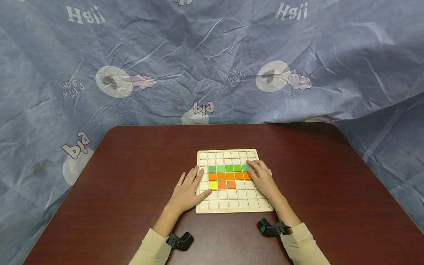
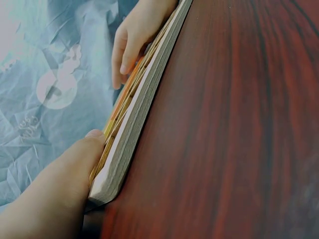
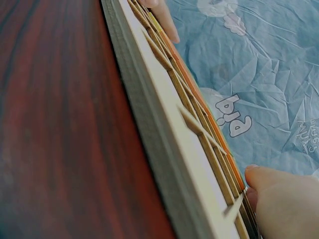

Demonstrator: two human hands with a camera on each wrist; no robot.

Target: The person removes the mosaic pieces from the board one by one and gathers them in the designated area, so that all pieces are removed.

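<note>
Pale wood square grid board (image 1: 234, 211) on dark red-brown wood table (image 1: 149, 162), rows of green square tiles (image 1: 229, 168) & orange square tiles (image 1: 230, 176), L hand (image 1: 187, 191) on its L edge, fingers straight, thumb apart, R hand (image 1: 264, 180) on R side, thumb & fingertips apart nr green row's end

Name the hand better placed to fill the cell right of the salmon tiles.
Probably the right hand: nearer that cell, while the left hand lies over the left edge of the board.

Board (image 1: 233, 203): pale cream grid. Board's middle row: orange tiles (image 1: 230, 176); row beyond: varied green tiles (image 1: 229, 168); row nearer: yellow tile (image 1: 212, 185), salmon tiles (image 1: 222, 184). Under board: red-brown tabletop (image 1: 149, 165), dark streaks. Behind board: blue-grey cloth (image 1: 198, 66), white lettering (image 1: 78, 15), pink clouds (image 1: 143, 81).
</note>
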